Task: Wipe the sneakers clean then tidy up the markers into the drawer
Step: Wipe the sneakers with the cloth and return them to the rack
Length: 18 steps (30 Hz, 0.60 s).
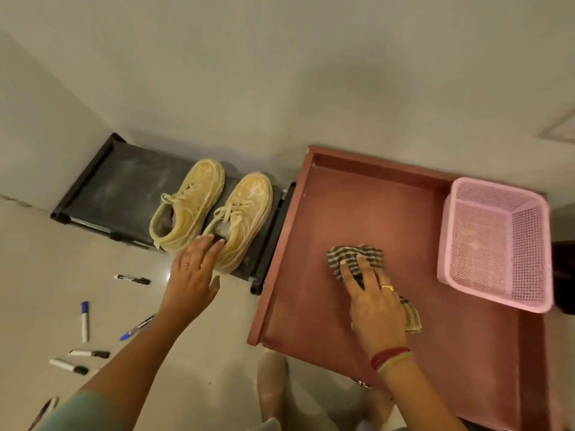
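Observation:
Two yellow sneakers stand side by side on a low black rack (102,181): the left sneaker (189,200) and the right sneaker (245,213). My left hand (194,269) is open, fingertips at the heel opening of the right sneaker. My right hand (370,293) presses down on a striped cloth (357,256) lying on the floor of the open reddish-brown drawer (342,206). Several markers lie on the floor at the left: a black-capped marker (132,279), a blue-capped marker (84,321), a blue pen (137,328), and two more black markers (88,353) (68,366).
A pink mesh basket (494,241) sits in the drawer's right side. Another marker (46,409) lies at the lower left edge. The wall rises behind the rack and drawer. My foot (273,387) is on the floor below the drawer.

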Tool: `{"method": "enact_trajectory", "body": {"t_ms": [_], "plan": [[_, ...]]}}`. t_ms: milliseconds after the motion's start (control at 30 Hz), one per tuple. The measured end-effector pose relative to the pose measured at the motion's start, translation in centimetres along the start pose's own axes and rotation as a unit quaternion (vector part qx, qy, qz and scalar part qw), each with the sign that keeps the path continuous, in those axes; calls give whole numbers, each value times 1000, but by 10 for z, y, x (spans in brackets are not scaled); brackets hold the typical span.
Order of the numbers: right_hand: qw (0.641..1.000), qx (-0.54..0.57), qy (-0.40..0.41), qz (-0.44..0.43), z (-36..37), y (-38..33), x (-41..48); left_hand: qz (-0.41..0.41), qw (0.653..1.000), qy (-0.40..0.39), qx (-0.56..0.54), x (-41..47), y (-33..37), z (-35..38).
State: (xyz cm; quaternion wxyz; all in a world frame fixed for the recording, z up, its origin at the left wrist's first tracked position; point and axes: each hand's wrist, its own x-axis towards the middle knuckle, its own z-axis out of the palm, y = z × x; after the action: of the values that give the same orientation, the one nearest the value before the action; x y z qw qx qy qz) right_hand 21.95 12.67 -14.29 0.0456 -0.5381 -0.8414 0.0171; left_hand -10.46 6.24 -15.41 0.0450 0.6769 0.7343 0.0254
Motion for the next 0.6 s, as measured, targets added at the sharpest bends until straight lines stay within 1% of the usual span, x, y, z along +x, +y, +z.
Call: {"method": "enact_trajectory", "body": {"t_ms": [100, 167, 233, 300, 367, 433, 500, 600], "plan": [[1000, -2, -11, 15, 27, -3, -7, 40, 998, 32, 34, 3, -15, 31], [999, 8, -8, 44, 39, -5, -13, 39, 997, 54, 46, 11, -24, 42], [997, 17, 22, 72, 44, -4, -15, 32, 995, 79, 51, 16, -28, 47], [994, 13, 73, 82, 44, -4, -12, 36, 992, 98, 70, 18, -26, 44], [991, -13, 117, 71, 44, -4, -11, 39, 991, 98, 80, 18, -24, 34], [989, -26, 134, 56, 41, -2, -14, 39, 991, 108, 73, 17, -23, 15], [986, -23, 162, 41, 39, 2, -24, 51, 988, 124, 72, 8, -19, -14], [973, 8, 228, 38, 20, 6, -50, 70, 987, 139, 51, -18, 3, -65]]}}
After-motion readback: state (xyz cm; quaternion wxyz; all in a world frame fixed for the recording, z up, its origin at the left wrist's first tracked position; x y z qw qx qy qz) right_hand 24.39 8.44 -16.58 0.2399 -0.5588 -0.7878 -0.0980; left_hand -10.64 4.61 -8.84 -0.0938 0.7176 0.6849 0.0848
